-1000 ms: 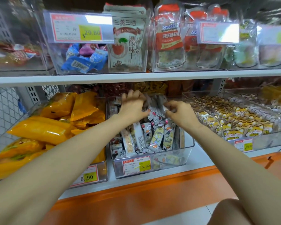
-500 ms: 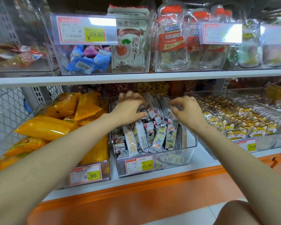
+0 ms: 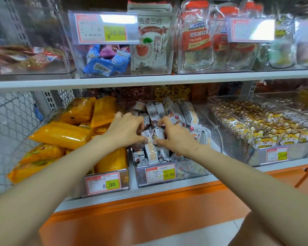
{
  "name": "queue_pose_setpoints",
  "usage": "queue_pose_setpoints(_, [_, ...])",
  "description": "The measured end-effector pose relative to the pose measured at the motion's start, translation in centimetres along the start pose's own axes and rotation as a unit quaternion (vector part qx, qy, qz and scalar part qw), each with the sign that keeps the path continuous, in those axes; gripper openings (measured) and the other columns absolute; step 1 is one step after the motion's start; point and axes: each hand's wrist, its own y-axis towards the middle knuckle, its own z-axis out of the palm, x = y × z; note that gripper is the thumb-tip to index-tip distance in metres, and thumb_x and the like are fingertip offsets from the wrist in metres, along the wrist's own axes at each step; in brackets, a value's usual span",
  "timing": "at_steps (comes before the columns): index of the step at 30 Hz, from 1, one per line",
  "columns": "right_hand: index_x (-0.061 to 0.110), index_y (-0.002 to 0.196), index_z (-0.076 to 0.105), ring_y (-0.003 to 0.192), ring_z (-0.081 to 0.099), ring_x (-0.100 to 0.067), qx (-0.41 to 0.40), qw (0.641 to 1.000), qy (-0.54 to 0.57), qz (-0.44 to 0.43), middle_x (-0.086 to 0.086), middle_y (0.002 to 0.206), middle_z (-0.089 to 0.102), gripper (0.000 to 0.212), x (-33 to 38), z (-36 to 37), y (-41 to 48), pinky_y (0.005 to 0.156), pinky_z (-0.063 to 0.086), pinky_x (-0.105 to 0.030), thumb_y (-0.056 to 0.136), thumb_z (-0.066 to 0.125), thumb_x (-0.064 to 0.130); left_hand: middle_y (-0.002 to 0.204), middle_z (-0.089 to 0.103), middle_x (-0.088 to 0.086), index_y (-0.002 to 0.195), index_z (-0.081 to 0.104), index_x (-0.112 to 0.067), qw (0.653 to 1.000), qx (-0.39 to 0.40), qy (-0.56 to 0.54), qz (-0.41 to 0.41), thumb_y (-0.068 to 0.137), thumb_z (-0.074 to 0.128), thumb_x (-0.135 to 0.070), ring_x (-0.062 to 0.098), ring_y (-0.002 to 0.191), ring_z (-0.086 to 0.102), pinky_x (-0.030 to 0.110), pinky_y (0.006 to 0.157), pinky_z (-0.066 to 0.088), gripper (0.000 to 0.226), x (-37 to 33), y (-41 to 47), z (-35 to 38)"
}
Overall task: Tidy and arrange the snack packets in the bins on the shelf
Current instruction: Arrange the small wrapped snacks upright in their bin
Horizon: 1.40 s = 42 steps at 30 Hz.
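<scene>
Lower shelf (image 3: 132,185), L to R: left bin (image 3: 125,173) w/ large packets (image 3: 60,134); middle bin (image 3: 194,172) w/ small packets (image 3: 155,112), left hand (image 3: 126,132) and right hand (image 3: 178,139) side by side in it, on packets; right bin (image 3: 238,153). Upper shelf (image 3: 167,78) above, more bins on it.

Hands in view: two, one left hand (image 3: 126,129) and one right hand (image 3: 176,137). Shelf boards: two, an upper shelf (image 3: 203,77) and a lower shelf (image 3: 133,185). Legible price labels: three, the 29.80 label (image 3: 103,26), the 8.90 label (image 3: 102,182) and the 15.80 label (image 3: 160,173). Labelled clear bins at the lower shelf's near edge: three, a left bin (image 3: 125,178), a middle bin (image 3: 194,170) and a right bin (image 3: 238,151). The small white packets (image 3: 155,110) and orange packets (image 3: 60,134) overlap too much to count.
</scene>
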Motion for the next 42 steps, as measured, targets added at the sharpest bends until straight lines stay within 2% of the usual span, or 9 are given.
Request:
queue_pose_setpoints(7, [0.02, 0.124, 0.04, 0.073, 0.058, -0.027, -0.012, 0.99, 0.132, 0.038, -0.012, 0.084, 0.06, 0.052, -0.5, -1.9, 0.2, 0.064, 0.045, -0.038, 0.081, 0.069, 0.027, 0.116, 0.055, 0.006, 0.126, 0.038, -0.013, 0.991, 0.115, 0.055, -0.037, 0.069, 0.057, -0.074, 0.025, 0.115, 0.042, 0.04, 0.091, 0.026, 0.086, -1.3, 0.8, 0.8])
queue_pose_setpoints(11, [0.014, 0.118, 0.04, 0.065, 0.05, -0.017, -0.105, 0.964, 0.236, 0.07, 0.0, 0.072, 0.049, 0.047, -1.6, -3.6, 0.4, 0.062, 0.042, -0.035, 0.082, 0.069, 0.021, 0.119, 0.051, 0.008, 0.131, 0.031, -0.008, 0.991, 0.118, 0.021, -0.056, 0.068, 0.061, -0.071, 0.026, 0.115, 0.038, 0.04, 0.093, 0.024, 0.094, -2.2, 0.9, 0.9])
queue_pose_setpoints(15, [0.012, 0.11, 0.03, 0.076, 0.062, -0.035, -0.203, 0.921, 0.313, 0.111, -0.003, 0.073, 0.05, 0.049, -2.3, -4.2, 1.2, 0.07, 0.053, -0.05, 0.083, 0.07, 0.022, 0.12, 0.049, 0.006, 0.125, 0.035, -0.011, 0.992, 0.113, 0.017, -0.054, 0.062, 0.065, -0.071, 0.023, 0.113, 0.038, 0.039, 0.09, 0.024, 0.092, -2.4, 0.8, 0.9])
queue_pose_setpoints(22, [0.004, 0.098, 0.064, 0.073, 0.054, -0.014, -0.25, 0.935, 0.241, 0.074, -0.006, 0.087, 0.063, 0.013, -0.7, -2.9, 4.1, 0.058, 0.033, -0.015, 0.089, 0.061, 0.014, 0.127, 0.044, 0.006, 0.13, 0.041, -0.019, 0.994, 0.106, 0.024, -0.027, 0.065, 0.063, -0.071, 0.024, 0.12, 0.034, 0.04, 0.095, 0.024, 0.086, -2.6, 0.7, 1.0])
queue_pose_setpoints(26, [0.011, 0.095, 0.069, 0.081, 0.064, -0.022, -0.188, 0.967, 0.163, 0.053, -0.009, 0.09, 0.07, 0.014, -0.8, -1.4, 5.1, 0.073, 0.051, -0.032, 0.089, 0.061, 0.022, 0.091, 0.056, -0.004, 0.125, 0.037, -0.02, 0.993, 0.096, -0.066, -0.012, 0.072, 0.067, -0.059, 0.021, 0.099, 0.049, 0.037, 0.089, 0.028, 0.073, -2.6, 0.0, 0.6])
queue_pose_setpoints(30, [0.027, 0.104, 0.071, 0.112, 0.051, -0.028, -0.131, 0.99, -0.012, 0.05, -0.002, 0.115, 0.065, 0.049, -1.8, -2.2, 4.4, 0.095, 0.038, -0.038, 0.076, 0.046, 0.059, 0.086, 0.06, -0.003, 0.118, 0.04, -0.023, 0.97, -0.01, -0.244, -0.013, 0.072, 0.077, -0.034, 0.019, 0.082, 0.059, 0.034, 0.071, 0.046, 0.06, -2.2, -0.4, -0.3])
queue_pose_setpoints(35, [0.025, 0.147, 0.028, 0.138, 0.014, -0.03, 0.044, 0.986, -0.16, 0.0, -0.003, 0.152, 0.022, 0.095, -3.0, -2.4, 3.1, 0.113, 0.01, -0.046, 0.069, 0.058, 0.069, 0.101, 0.061, -0.005, 0.11, 0.048, -0.014, 0.886, -0.22, -0.404, -0.055, 0.079, 0.073, -0.014, 0.003, 0.075, 0.059, 0.015, 0.064, 0.051, 0.04, -0.7, -0.3, -1.6])
queue_pose_setpoints(39, [0.022, 0.148, 0.022, 0.135, 0.019, -0.027, -0.013, 0.982, -0.187, -0.023, -0.003, 0.15, 0.027, 0.088, -3.1, -2.0, 3.1, 0.111, 0.014, -0.042, 0.078, 0.064, 0.054, 0.104, 0.062, 0.005, 0.107, 0.053, -0.006, 0.866, -0.311, -0.384, -0.073, 0.08, 0.07, -0.008, 0.009, 0.089, 0.058, 0.02, 0.076, 0.051, 0.032, 0.3, 0.2, -0.7])
queue_pose_setpoints(42, [0.027, 0.146, 0.028, 0.133, 0.028, -0.029, -0.102, 0.989, -0.104, -0.013, -0.005, 0.145, 0.04, 0.072, -3.0, -2.1, 3.5, 0.105, 0.022, -0.039, 0.084, 0.062, 0.039, 0.108, 0.063, 0.005, 0.113, 0.056, -0.004, 0.867, -0.341, -0.352, -0.091, 0.08, 0.069, -0.004, 0.012, 0.096, 0.056, 0.01, 0.079, 0.039, 0.036, 1.3, 1.2, 0.1])
